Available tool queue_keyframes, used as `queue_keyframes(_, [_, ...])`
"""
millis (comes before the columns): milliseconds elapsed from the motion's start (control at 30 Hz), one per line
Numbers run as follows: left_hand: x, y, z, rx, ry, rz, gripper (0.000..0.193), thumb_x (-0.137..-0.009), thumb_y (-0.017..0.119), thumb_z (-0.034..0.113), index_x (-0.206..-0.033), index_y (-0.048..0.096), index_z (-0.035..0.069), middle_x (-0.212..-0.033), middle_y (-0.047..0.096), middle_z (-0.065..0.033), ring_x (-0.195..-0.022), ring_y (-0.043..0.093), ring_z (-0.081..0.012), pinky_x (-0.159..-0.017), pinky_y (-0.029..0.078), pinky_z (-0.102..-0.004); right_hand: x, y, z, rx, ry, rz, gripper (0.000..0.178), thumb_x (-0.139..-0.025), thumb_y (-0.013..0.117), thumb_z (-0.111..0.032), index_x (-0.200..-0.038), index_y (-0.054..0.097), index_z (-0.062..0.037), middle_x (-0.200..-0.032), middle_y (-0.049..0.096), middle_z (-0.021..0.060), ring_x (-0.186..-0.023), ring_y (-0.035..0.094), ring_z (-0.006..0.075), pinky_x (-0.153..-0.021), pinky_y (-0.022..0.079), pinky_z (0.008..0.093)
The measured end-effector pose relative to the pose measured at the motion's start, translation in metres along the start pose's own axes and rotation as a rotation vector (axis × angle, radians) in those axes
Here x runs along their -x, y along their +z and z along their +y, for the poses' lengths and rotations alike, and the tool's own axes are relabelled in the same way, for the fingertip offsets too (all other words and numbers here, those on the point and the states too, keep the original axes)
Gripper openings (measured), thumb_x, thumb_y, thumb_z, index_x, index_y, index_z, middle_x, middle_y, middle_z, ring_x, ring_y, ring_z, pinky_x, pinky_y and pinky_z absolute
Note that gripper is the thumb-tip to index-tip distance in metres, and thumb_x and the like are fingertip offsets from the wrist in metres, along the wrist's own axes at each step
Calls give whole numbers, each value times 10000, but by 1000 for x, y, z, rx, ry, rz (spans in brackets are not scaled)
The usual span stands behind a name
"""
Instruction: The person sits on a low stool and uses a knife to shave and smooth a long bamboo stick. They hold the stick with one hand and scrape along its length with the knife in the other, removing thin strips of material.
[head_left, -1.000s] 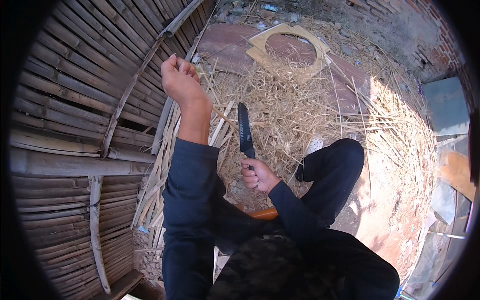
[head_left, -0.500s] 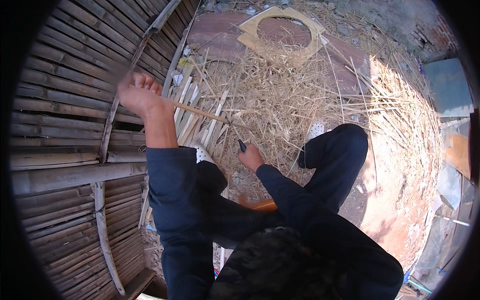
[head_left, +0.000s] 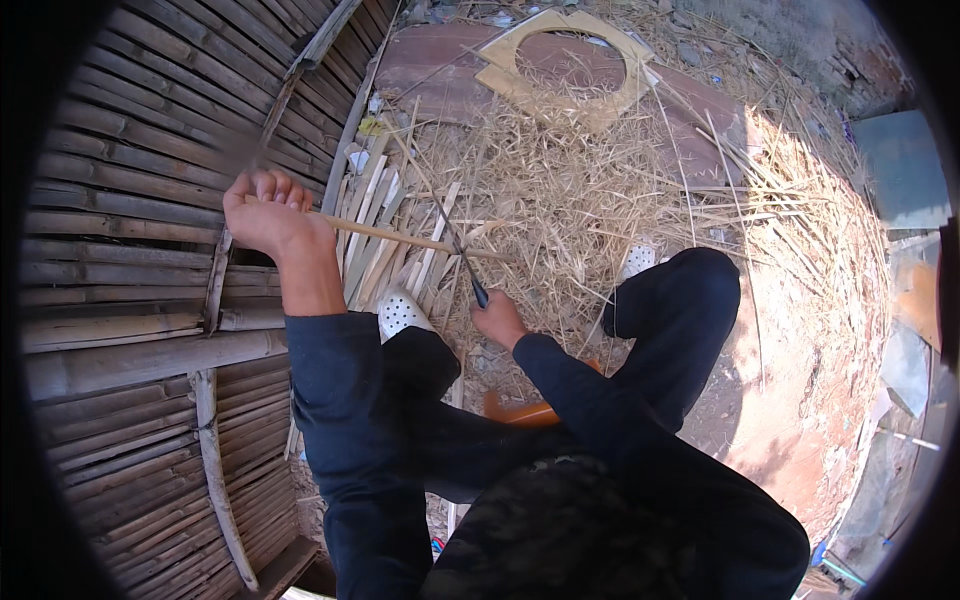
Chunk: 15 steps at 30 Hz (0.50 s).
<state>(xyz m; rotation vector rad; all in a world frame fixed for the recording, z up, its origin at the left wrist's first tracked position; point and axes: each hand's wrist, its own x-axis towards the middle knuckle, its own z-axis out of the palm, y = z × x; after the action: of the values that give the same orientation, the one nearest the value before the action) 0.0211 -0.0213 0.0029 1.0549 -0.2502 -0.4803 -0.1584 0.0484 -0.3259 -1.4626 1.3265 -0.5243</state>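
My left hand, raised in front of the slatted bamboo wall, is closed around one end of a thin pale bamboo strip. The strip slants to the right, slightly downward. Lower and further right, my right hand is closed on the dark handle of a knife. The narrow knife blade points away from me and crosses the strip near its far end. I cannot tell whether the edge cuts into it.
Split bamboo strips lie beside my left white shoe. A heap of shavings covers the ground between my feet and beyond. Further off lies a yellowish board with a round hole. The bamboo wall stands close on my left.
My left hand has shifted slightly left and down, and the strip lies flatter. The knife has turned upright, so its blade now shows across the strip.
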Motion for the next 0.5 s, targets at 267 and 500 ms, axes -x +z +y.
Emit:
queue_keyframes(267, [49, 41, -19, 85, -4, -187, 328, -888, 382, 267, -592, 314, 143, -558, 299, 15, -478, 224, -101, -469, 200, -267, -4, -16, 27, 44, -87, 132, 164, -800, 592, -123, -840, 579, 36, -674, 589, 242, -657, 603, 402, -620, 466, 442])
queue_keyframes(500, [41, 43, -27, 49, -55, -363, 391, -924, 408, 339, -601, 346, 127, -559, 326, 12, -492, 281, -100, -482, 262, -252, 12, -50, 0, -246, 174, -164, 246, -884, 609, -281, -829, 611, -42, -609, 605, 101, -549, 604, 252, -512, 441, 360])
